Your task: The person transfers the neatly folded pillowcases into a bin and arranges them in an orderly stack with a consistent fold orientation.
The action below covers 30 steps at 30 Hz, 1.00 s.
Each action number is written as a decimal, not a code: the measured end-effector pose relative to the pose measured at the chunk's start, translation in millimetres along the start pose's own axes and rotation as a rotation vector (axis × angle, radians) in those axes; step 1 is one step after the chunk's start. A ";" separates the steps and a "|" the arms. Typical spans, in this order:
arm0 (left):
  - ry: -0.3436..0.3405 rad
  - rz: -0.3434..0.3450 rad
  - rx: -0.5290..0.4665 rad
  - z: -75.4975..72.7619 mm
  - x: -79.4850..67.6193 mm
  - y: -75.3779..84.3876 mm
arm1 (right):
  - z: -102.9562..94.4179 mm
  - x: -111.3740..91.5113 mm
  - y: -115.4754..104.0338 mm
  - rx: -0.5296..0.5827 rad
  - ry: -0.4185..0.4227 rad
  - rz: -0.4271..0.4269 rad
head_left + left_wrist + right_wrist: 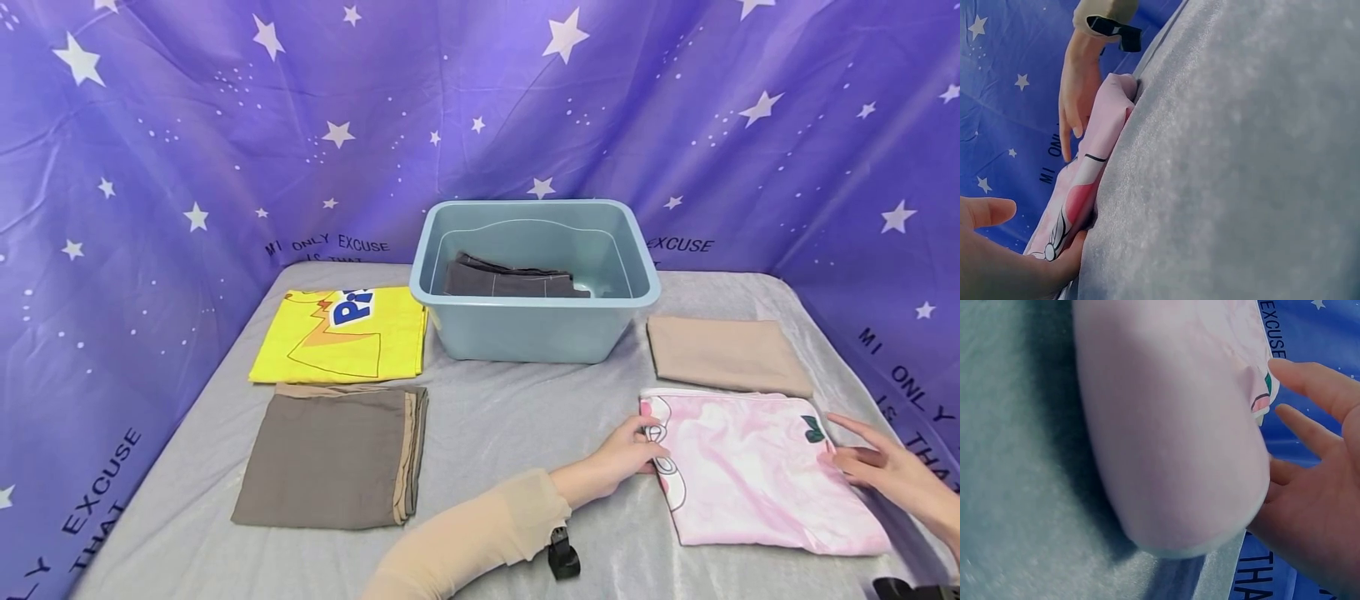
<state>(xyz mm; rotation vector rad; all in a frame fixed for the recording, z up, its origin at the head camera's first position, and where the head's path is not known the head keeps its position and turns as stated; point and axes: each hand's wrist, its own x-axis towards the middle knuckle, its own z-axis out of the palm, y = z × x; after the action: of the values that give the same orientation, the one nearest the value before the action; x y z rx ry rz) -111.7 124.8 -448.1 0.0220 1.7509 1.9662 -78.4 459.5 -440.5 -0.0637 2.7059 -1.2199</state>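
A folded pink cloth (757, 475) with a printed pattern lies at the front right of the grey-covered table. At its left edge is my left hand (618, 454); in the left wrist view one finger touches the cloth's lower side while another digit (994, 211) stands apart from it. My right hand (885, 467) is at the opposite edge, its fingers mostly straight and spread. From the right wrist view, the right hand (1316, 487) lies against the cloth's side (1172, 437), with some fingertips hidden behind the fabric.
A blue-grey bin (525, 329) stands at the back middle with dark folded cloth (510, 282) inside. Behind the pink cloth lies a beige folded cloth (727, 354). On the left are a yellow printed cloth (352, 342) and a brown folded cloth (326, 458). A purple starry curtain (480, 100) surrounds the table.
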 end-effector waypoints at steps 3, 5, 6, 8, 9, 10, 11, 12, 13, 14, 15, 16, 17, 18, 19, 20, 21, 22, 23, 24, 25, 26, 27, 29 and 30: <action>0.005 0.004 0.001 2.0 1.1 -2.2 | 0.8 0.2 -0.9 0.009 -0.024 -0.014; 0.014 0.009 -0.006 3.3 2.0 -4.3 | 1.3 0.5 -1.2 0.019 -0.023 -0.023; 0.019 0.014 -0.011 3.9 2.3 -5.2 | 1.6 0.7 -1.6 0.019 -0.022 -0.011; 0.024 0.023 -0.013 5.0 2.3 -6.3 | 1.6 1.1 -2.6 0.013 -0.025 0.007; 0.028 0.028 -0.010 5.4 1.9 -6.5 | 1.6 1.1 -3.5 -0.002 -0.027 0.025; 0.031 0.033 0.005 5.9 1.5 -6.4 | 1.7 1.4 -4.8 -0.017 -0.028 0.051; 0.032 0.038 0.023 6.2 0.9 -6.1 | 1.8 1.5 -6.1 -0.034 -0.031 0.071; 0.036 0.041 0.042 6.5 0.3 -5.6 | 1.8 1.6 -7.4 -0.052 -0.035 0.091; 0.040 0.043 0.062 6.9 -0.5 -4.9 | 1.7 1.6 -8.4 -0.065 -0.040 0.098; 0.045 0.047 0.081 7.3 -1.0 -4.4 | 1.8 1.5 -9.4 -0.078 -0.045 0.108; 0.048 0.051 0.101 7.7 -1.6 -3.7 | 1.9 1.6 -10.4 -0.085 -0.046 0.115; 0.055 0.051 0.118 8.1 -2.0 -3.4 | 1.9 1.9 -10.8 -0.085 -0.051 0.109; 0.061 0.052 0.130 8.4 -2.3 -3.4 | 2.0 1.9 -10.8 -0.085 -0.056 0.104; 0.068 0.050 0.144 8.7 -2.6 -3.2 | 2.0 1.8 -10.7 -0.084 -0.062 0.095; 0.073 0.051 0.155 9.0 -2.9 -3.1 | 2.1 1.8 -10.2 -0.080 -0.067 0.087; 0.076 0.049 0.165 9.2 -3.3 -3.0 | 2.4 1.8 -9.6 -0.077 -0.069 0.078; 0.082 0.047 0.170 9.3 -3.6 -2.9 | 2.8 1.9 -9.0 -0.073 -0.067 0.070; 0.088 0.043 0.178 9.4 -3.8 -3.0 | 3.2 2.0 -8.2 -0.070 -0.065 0.056; 0.090 0.043 0.180 9.5 -4.0 -3.0 | 3.8 2.0 -7.5 -0.066 -0.057 0.049; 0.093 0.043 0.187 9.7 -4.3 -2.9 | 4.3 1.8 -6.5 -0.063 -0.054 0.038; 0.096 0.042 0.185 9.9 -4.5 -2.9 | 4.8 2.1 -5.8 -0.059 -0.046 0.028; 0.098 0.042 0.189 9.9 -4.7 -2.9 | 5.3 2.2 -5.3 -0.059 -0.041 0.019; 0.101 0.043 0.193 10.0 -4.6 -3.1 | 5.6 2.5 -4.8 -0.052 -0.037 0.007; 0.103 0.047 0.194 10.3 -4.4 -3.6 | 6.2 3.1 -4.0 -0.037 -0.033 -0.029; 0.107 0.051 0.198 10.5 -4.4 -3.7 | 6.4 3.3 -4.0 -0.030 -0.035 -0.040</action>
<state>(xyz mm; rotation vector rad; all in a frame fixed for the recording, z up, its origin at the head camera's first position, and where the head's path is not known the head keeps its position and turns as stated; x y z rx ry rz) -103.0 133.0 -448.3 0.0290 2.0273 1.8522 -80.7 451.7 -442.1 -0.1423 2.7059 -1.1778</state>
